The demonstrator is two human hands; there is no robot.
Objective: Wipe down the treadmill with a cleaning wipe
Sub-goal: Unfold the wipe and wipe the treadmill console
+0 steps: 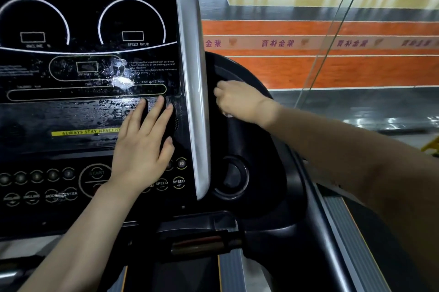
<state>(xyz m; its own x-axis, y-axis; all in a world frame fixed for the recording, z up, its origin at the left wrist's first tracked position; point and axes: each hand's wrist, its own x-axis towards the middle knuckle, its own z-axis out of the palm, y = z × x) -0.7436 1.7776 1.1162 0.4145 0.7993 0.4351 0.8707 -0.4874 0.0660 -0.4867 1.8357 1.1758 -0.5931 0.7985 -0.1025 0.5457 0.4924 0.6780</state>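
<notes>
The treadmill's black console (71,73) fills the left of the head view, its lower panel streaked with wet smears. My left hand (145,144) lies flat on the console's right part, fingers straight and spread, just above the speed buttons. My right hand (237,100) is curled on the black side housing (256,161) to the right of the silver console trim (193,92). A small white bit of the cleaning wipe (227,115) shows under its palm; the rest of the wipe is hidden by the hand.
A round cup holder (231,177) sits in the black housing below my right hand. The grey side rail (344,232) runs down at lower right. Beyond a glass panel (332,30) lie an orange track and a court floor.
</notes>
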